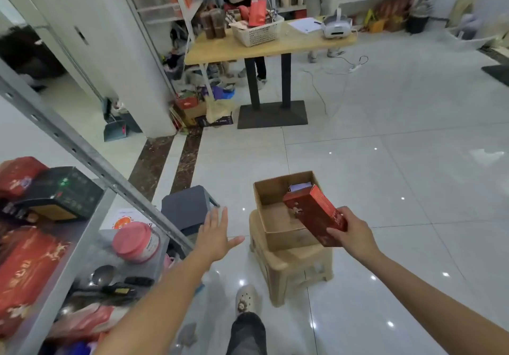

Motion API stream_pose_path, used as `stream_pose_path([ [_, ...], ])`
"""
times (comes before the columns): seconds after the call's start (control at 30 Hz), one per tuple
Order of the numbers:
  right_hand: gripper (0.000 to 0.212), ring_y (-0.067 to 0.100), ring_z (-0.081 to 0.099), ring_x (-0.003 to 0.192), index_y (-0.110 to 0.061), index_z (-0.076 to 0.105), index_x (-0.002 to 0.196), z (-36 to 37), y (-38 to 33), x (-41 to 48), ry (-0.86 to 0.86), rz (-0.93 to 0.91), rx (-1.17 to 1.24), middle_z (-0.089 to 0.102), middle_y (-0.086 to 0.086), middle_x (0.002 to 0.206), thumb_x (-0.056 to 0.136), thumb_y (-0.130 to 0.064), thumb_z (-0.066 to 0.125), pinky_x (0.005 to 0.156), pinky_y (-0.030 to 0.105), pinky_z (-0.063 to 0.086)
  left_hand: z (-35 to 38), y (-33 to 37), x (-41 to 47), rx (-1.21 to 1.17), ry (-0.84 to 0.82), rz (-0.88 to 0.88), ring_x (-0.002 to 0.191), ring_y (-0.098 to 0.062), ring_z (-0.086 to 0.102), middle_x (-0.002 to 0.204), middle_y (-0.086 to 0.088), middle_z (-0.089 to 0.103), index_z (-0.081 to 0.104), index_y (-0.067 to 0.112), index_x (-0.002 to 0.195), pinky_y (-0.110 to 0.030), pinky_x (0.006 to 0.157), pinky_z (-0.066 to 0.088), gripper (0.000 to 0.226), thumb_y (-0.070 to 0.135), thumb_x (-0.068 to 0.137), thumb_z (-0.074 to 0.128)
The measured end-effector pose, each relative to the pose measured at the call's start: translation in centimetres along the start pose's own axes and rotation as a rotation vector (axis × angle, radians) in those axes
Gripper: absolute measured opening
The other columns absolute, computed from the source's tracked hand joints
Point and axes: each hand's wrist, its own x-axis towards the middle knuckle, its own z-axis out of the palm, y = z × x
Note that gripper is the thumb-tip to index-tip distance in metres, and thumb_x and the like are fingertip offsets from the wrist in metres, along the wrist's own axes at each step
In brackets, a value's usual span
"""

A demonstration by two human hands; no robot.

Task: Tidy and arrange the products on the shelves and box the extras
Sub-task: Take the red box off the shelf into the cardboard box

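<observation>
Shelving (82, 153), grey metal, along the left edge of view, boards crowded with red packs, a dark box (60, 192) and a pink-lidded jar (136, 240). Stool (297, 272), beige plastic, on the tiled floor ahead and slightly right of the person's foot, serving as a stand. Cardboard box (289, 237), open-topped, resting on the stool; interior mostly bare, one pale item at the far corner. Red carton (316, 214), the extra in hand: held in the air above the right side of the cardboard box, tilted, long axis running from near-right at the grip to far-left, far end over the opening, near end outside the right wall. Of the two hands, right hand (355, 230): fingers and thumb curled round the near end of the red carton, just right of the cardboard box. Left hand (214, 234): fingers straight and spread, holding nothing, in the air between shelving and stool, left of the cardboard box and not touching it. Judged: right hand nearer and sole carrier; coming move probably a short lowering forward and to the left, long axis best turned in line with the box walls to keep the near end from catching the right wall.
</observation>
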Motion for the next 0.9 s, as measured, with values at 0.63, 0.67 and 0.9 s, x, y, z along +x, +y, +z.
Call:
stream_pose_path([
  [0.63, 0.042, 0.031, 0.061, 0.101, -0.014, 0.069, 0.119, 11.6, 4.6, 18.0, -0.346, -0.139, -0.647, 0.07, 0.009, 0.11, 0.083, 0.004, 0.057, 0.086, 0.032, 0.045, 2.9, 3.1, 26.8, 0.216, 0.033, 0.312, 0.15, -0.026, -0.016, 0.163, -0.003, -0.019, -0.016, 0.016, 0.154, -0.044, 0.121, -0.003, 0.081, 0.063, 0.097, 0.018],
  [0.67, 0.038, 0.03, 0.06, 0.105, -0.015, 0.067, 0.12, 12.3, 5.4, 18.9, -0.422, -0.054, -0.641, 0.068, 0.009, 0.112, 0.086, -0.001, 0.056, 0.087, 0.032, 0.044, 3.4, 3.1, 27.8, 0.216, 0.022, 0.328, 0.15, -0.026, -0.016, 0.163, -0.003, -0.019, -0.017, 0.016, 0.154, -0.043, 0.121, -0.003, 0.081, 0.063, 0.097, 0.018],
  [0.9, 0.044, 0.022, 0.045, 0.129, -0.03, 0.043, 0.144, 15.9, 9.8, 21.3, -0.834, 0.019, -0.72, 0.045, -0.002, 0.148, 0.101, -0.04, 0.043, 0.107, 0.032, 0.034, 6.7, 4.3, 29.2, 0.102, 0.022, 0.316, 0.15, -0.028, -0.017, 0.162, -0.009, -0.021, -0.027, 0.012, 0.146, -0.04, 0.121, -0.003, 0.086, 0.059, 0.099, 0.026],
])
